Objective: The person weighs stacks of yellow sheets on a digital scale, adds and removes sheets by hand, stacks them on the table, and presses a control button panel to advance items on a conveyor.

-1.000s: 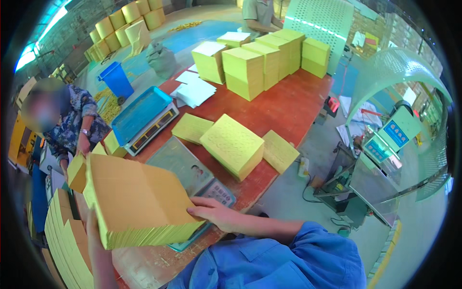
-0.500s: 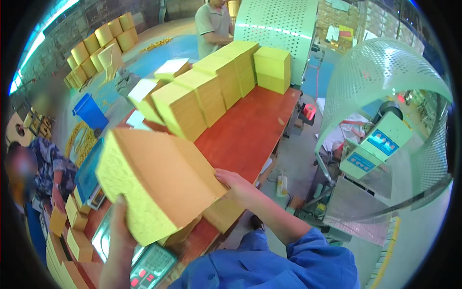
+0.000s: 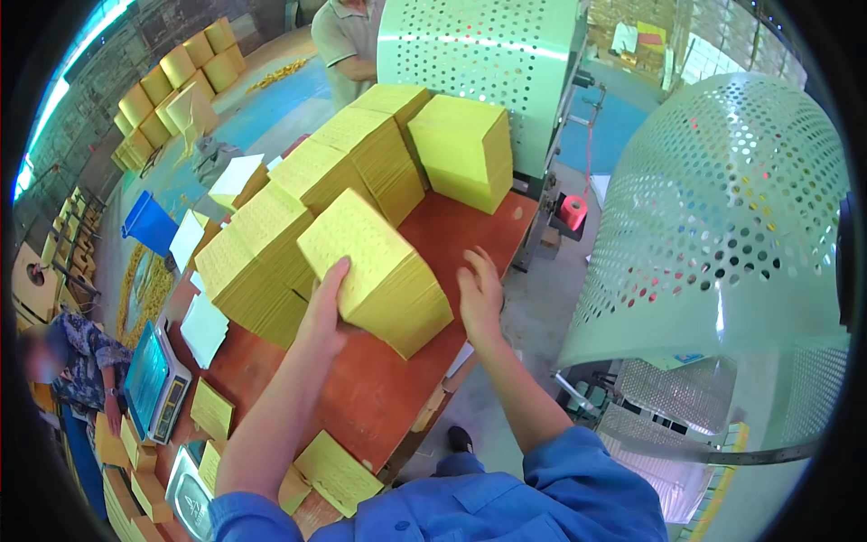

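Note:
Over the red tabletop (image 3: 357,397), a thick block of yellow paper sheets (image 3: 384,280) stands tilted beside a row of similar yellow paper stacks (image 3: 316,172). My left hand (image 3: 325,303) grips its left side, thumb laid over the top edge; the other fingers are hidden. My right hand (image 3: 481,294) is just off the block's right side, fingers spread and holding nothing. Another yellow stack (image 3: 461,149) stands at the table's far end. Small yellow bundles (image 3: 339,471) lie close to my left forearm.
A blue-topped scale (image 3: 155,384) and a second scale (image 3: 191,497) sit at the left. Perforated green machine covers rise at the far end (image 3: 479,68) and right (image 3: 704,235). One person (image 3: 343,45) stands beyond the stacks, another (image 3: 90,348) at the left.
The paper block has moved from close above the near scale to beside the row of stacks and turned. My right hand has let go of it; my left still grips it.

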The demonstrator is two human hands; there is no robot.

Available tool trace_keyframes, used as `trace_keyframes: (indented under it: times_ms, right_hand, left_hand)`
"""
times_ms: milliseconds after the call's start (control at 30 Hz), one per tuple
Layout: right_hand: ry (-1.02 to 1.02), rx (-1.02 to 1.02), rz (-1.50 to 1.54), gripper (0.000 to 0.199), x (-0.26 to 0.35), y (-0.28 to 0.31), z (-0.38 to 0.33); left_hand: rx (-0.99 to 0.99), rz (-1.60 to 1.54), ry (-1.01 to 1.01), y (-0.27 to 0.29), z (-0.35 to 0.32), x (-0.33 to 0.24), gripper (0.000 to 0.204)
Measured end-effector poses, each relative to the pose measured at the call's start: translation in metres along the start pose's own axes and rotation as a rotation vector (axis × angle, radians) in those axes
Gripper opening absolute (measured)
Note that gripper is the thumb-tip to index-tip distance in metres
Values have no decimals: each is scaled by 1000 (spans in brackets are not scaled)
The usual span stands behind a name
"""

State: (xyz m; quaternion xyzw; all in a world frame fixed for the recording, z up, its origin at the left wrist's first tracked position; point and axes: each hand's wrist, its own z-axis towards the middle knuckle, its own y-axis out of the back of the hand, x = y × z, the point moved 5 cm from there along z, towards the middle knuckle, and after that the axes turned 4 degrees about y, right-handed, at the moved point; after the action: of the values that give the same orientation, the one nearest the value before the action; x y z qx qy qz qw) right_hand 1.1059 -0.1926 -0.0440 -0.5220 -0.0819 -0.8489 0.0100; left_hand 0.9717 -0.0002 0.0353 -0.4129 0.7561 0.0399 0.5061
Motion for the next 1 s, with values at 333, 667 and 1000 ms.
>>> trace_keyframes:
  times_ms: [333,667,1000]
  right_hand:
    - [-139,351,221,16,5,-12,-86]
    - [359,361,-223,25,17,-26,-92]
    - [510,440,-340,16,-17,-35,-97]
  left_hand:
    - [-197,89,17,-136,108,-8,73]
    - [182,-91,-91,-161,115,-25,83]
    - [525,844,-292,-20,-172,-27,47]
